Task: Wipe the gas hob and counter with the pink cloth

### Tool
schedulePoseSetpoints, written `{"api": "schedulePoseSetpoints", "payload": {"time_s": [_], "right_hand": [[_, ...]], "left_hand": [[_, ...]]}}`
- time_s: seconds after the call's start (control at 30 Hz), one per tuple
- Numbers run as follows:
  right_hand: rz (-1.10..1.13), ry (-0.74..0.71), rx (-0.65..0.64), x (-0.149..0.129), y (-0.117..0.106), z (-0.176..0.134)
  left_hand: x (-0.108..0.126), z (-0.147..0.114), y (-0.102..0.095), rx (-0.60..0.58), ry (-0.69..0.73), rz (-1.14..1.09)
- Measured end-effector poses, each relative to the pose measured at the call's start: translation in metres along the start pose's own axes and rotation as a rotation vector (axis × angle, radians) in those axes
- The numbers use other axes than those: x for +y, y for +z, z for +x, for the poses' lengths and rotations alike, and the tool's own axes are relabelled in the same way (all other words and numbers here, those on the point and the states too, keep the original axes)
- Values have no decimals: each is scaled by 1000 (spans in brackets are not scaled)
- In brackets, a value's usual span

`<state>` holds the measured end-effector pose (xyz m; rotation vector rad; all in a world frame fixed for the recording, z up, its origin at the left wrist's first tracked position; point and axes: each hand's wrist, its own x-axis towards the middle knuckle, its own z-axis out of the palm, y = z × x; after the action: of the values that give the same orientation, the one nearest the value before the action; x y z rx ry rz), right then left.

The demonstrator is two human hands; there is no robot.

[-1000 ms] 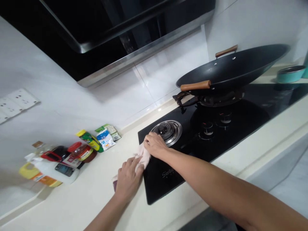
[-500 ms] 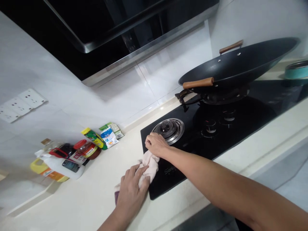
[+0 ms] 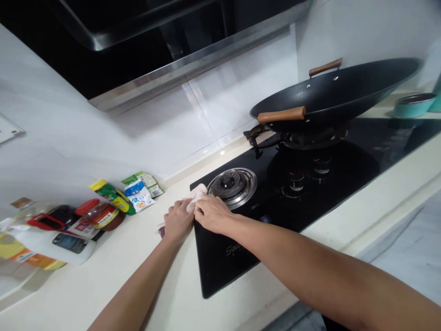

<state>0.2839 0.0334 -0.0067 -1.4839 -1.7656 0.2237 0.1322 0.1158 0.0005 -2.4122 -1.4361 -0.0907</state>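
Note:
A pale cloth (image 3: 197, 192) is bunched at the left edge of the black glass gas hob (image 3: 220, 271), beside the burner (image 3: 232, 186). My right hand (image 3: 214, 212) is closed with its fingers curled on the cloth, near the burner's front left side. Just left of it, my left hand (image 3: 179, 218) presses on the same cloth over the hob's edge, its fingers bent around it. A darker purple bit of the cloth shows left of my left wrist. Much of the cloth is hidden beneath both hands.
A large black wok (image 3: 330, 96) with wooden handles sits on the far burner. Control knobs (image 3: 296, 181) stand midway along the hob. Seasoning packets (image 3: 139, 193), a jar (image 3: 103, 216) and several bottles (image 3: 72, 243) line the wall at left. A range hood (image 3: 193, 50) hangs above.
Both hands have slid the cloth away from me along the hob's left edge, up to the back corner by the burner. The view has shifted a little to the right.

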Motion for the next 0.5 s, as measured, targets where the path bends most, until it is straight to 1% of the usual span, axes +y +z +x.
{"api": "schedulePoseSetpoints", "payload": {"time_s": [0.1,0.23,0.3,0.4,0.5], "right_hand": [[0,-1,-22,0,0,0],[-4,4,-41,1,1,1],[-5,-1,-57,1,1,1],[-1,8,-84,2,-1,2],[5,23,-87,3,-3,2]], "left_hand": [[-5,36,9,9,-35,3],[-11,80,23,33,-205,-80],[-14,96,28,36,-240,-99],[-17,107,31,28,-217,-98],[-18,106,28,9,-188,-106]]}}
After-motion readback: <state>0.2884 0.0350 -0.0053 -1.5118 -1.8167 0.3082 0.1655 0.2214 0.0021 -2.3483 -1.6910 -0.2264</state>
